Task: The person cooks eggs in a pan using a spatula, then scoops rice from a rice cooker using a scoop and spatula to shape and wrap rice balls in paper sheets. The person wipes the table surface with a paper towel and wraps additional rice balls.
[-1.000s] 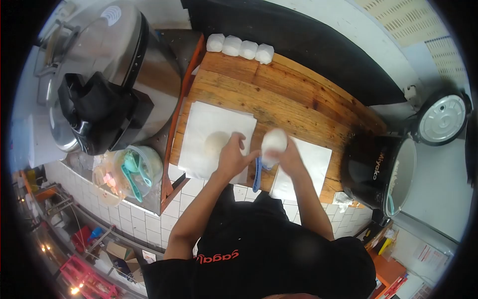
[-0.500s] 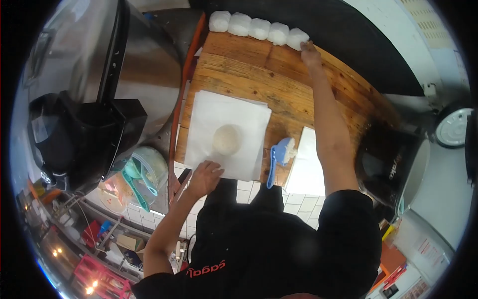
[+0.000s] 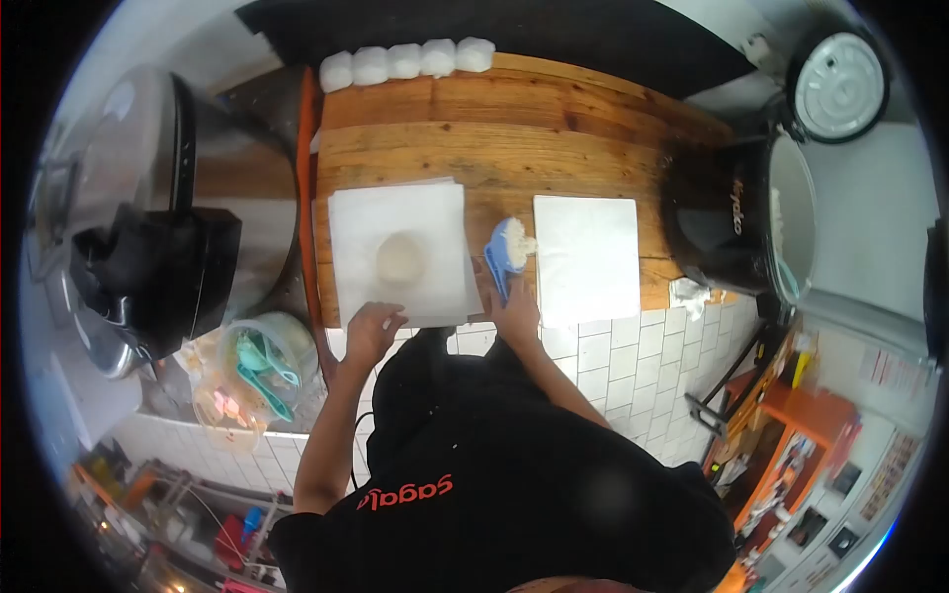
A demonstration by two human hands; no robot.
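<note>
A round, pale mound of what looks like rice [image 3: 400, 259] sits on a stack of white paper sheets [image 3: 440, 212]. My left hand [image 3: 371, 333] rests at the near edge of that stack, fingers loosely bent and apart, holding nothing I can see. To the right of the stack, a blue scoop [image 3: 497, 259] lies on the table with white rice [image 3: 516, 242] in its bowl. My right hand [image 3: 516, 311] has its fingers round the scoop's handle, partly covering it. Another white paper stack [image 3: 587, 259] lies just right of the scoop.
Several white wrapped bundles [image 3: 404, 61] stand in a row along the back of the wooden table [image 3: 554, 119]. A black rice cooker [image 3: 722, 212] stands at right, its lid [image 3: 840, 87] raised. At left are a large steel appliance [image 3: 252, 198] and a tub [image 3: 227, 346] with turquoise utensils.
My right hand has come back from the last wrapped bundle to the scoop's handle. My left hand stays by the paper's near edge. The camera view has shifted to the right.
</note>
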